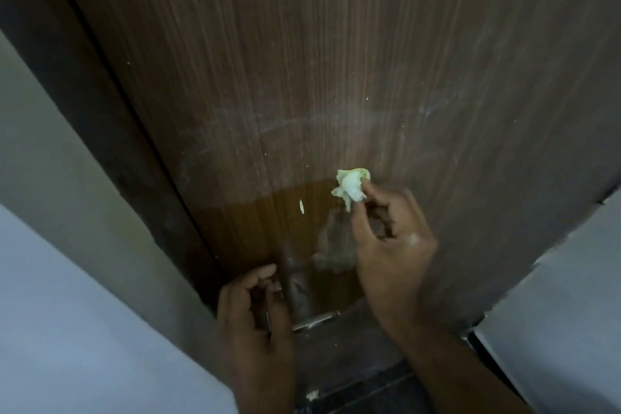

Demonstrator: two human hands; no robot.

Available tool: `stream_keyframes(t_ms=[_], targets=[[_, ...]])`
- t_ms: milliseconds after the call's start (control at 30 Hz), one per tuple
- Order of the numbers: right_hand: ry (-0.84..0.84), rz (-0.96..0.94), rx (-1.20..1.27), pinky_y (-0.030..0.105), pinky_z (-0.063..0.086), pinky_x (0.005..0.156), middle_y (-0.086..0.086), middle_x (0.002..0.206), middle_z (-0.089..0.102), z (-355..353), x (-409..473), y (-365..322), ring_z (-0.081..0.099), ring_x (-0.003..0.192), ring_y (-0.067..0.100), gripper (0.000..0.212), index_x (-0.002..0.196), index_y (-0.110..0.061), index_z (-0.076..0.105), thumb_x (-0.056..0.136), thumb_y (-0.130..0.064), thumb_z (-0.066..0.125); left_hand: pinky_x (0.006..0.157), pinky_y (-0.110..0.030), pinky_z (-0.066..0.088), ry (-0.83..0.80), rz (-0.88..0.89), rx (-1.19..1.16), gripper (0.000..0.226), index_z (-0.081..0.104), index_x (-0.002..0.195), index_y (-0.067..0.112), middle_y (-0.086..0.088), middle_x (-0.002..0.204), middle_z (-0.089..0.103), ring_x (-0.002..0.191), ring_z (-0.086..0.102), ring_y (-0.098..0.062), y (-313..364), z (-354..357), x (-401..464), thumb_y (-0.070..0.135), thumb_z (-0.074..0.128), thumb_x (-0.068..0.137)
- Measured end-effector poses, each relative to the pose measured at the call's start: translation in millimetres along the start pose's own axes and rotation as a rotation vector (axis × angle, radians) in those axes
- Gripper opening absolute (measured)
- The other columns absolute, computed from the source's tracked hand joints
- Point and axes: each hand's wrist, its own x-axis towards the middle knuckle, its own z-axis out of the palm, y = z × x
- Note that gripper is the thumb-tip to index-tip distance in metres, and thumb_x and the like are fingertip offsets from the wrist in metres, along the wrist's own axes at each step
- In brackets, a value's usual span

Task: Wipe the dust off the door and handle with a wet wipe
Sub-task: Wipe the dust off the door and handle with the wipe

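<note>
A brown wood-grain door (336, 60) fills the view, dusty and pale above, darker and wet-looking in a patch around the handle. My right hand (393, 245) pinches a crumpled white-green wet wipe (351, 186) between thumb and fingertips, pressed to the door at the upper edge of the dark patch. Lower left, my left hand (252, 312) curls around the dark upright door handle (295, 282). A small white fleck (301, 206) clings to the door left of the wipe.
The dark door frame (111, 144) runs down the left, with a pale wall (50, 245) beside it. Another pale wall (564, 279) stands at the right. A metal plate (316, 319) sits below the handle, and dark floor tiles (363, 390) show at the bottom.
</note>
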Motion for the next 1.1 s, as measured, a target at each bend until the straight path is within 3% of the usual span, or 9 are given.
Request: stream_keyframes(t_ms=[233,333,467,533,633,700,867,967,1100], targets=[[-0.388,-0.434,-0.118,0.032,0.056,0.087,0.016,0.102,0.071,28.3,-49.0,-8.1,0.068,0.095,0.024,0.017,0.107,0.002,0.074,0.095,-0.004,0.064,0.080,-0.002,0.042,-0.037,0.021,0.027,0.022,0.064,0.106,0.028,0.006,0.100,0.061,0.086,0.060,-0.006,5.8,1.4,-3.4,0.024,0.054,0.087],[-0.149,-0.232,-0.075,0.019,0.054,0.091,0.013,0.099,0.072,10.7,-30.3,8.9,0.068,0.093,0.016,0.015,0.102,0.000,0.075,0.089,-0.004,0.069,0.077,-0.009,0.049,-0.064,-0.035,0.005,0.022,0.067,0.107,0.031,0.008,0.101,0.065,0.087,0.068,-0.011,2.1,-0.9,-5.1,0.027,0.055,0.088],[0.104,0.069,0.004,0.015,0.055,0.076,0.001,0.096,0.070,-6.7,-4.6,23.9,0.066,0.089,0.001,0.015,0.099,-0.006,0.071,0.085,0.000,0.074,0.088,0.001,0.040,-0.120,-0.055,0.019,0.029,0.070,0.113,0.029,0.005,0.111,0.065,0.103,0.062,0.010,1.0,-4.2,-10.8,0.021,0.050,0.093],[0.085,0.053,-0.018,0.013,0.054,0.078,0.005,0.095,0.071,1.8,-16.1,18.7,0.067,0.089,0.004,0.010,0.096,-0.004,0.071,0.086,-0.001,0.072,0.087,0.000,0.041,-0.130,-0.069,0.040,0.031,0.071,0.114,0.029,0.008,0.111,0.064,0.103,0.060,0.013,5.9,-1.0,-9.5,0.016,0.053,0.091],[-0.143,-0.141,-0.094,0.028,0.057,0.086,0.015,0.094,0.073,17.5,-50.5,10.1,0.071,0.091,0.022,0.010,0.092,0.003,0.074,0.090,-0.003,0.066,0.086,-0.018,0.049,-0.172,-0.069,0.055,0.028,0.072,0.113,0.022,0.004,0.111,0.064,0.098,0.062,-0.005,16.3,10.1,-5.8,0.019,0.054,0.091],[-0.307,-0.268,-0.203,0.030,0.056,0.092,0.015,0.098,0.075,15.7,-62.1,12.1,0.071,0.095,0.024,0.012,0.096,0.003,0.076,0.090,-0.004,0.068,0.086,-0.010,0.044,-0.201,-0.054,0.070,0.024,0.069,0.113,0.025,0.006,0.111,0.062,0.098,0.059,-0.003,21.4,14.3,-3.7,0.014,0.057,0.095],[-0.021,0.110,-0.132,0.006,0.048,0.081,0.007,0.091,0.072,-12.0,-28.0,34.1,0.065,0.084,0.008,0.013,0.092,-0.001,0.073,0.081,0.004,0.076,0.084,0.004,0.038,-0.214,-0.019,0.063,0.031,0.068,0.120,0.027,0.012,0.106,0.060,0.100,0.058,0.009,24.5,16.0,1.2,0.009,0.062,0.096],[0.032,0.111,-0.123,0.018,0.055,0.075,0.007,0.091,0.072,-6.8,-33.3,37.0,0.067,0.083,0.011,0.008,0.093,-0.003,0.072,0.085,-0.001,0.072,0.084,0.004,0.037,-0.205,-0.021,0.059,0.033,0.068,0.120,0.026,0.008,0.105,0.062,0.100,0.058,0.008,24.4,18.1,0.9,0.006,0.064,0.094],[-0.247,-0.202,-0.136,0.040,0.060,0.083,0.018,0.098,0.073,12.3,-78.9,31.3,0.071,0.092,0.030,0.032,0.097,0.003,0.074,0.101,-0.021,0.053,0.084,0.005,0.035,-0.175,-0.041,0.059,0.027,0.069,0.115,0.027,0.007,0.105,0.062,0.101,0.054,0.017,24.8,19.5,2.3,0.016,0.060,0.092]])
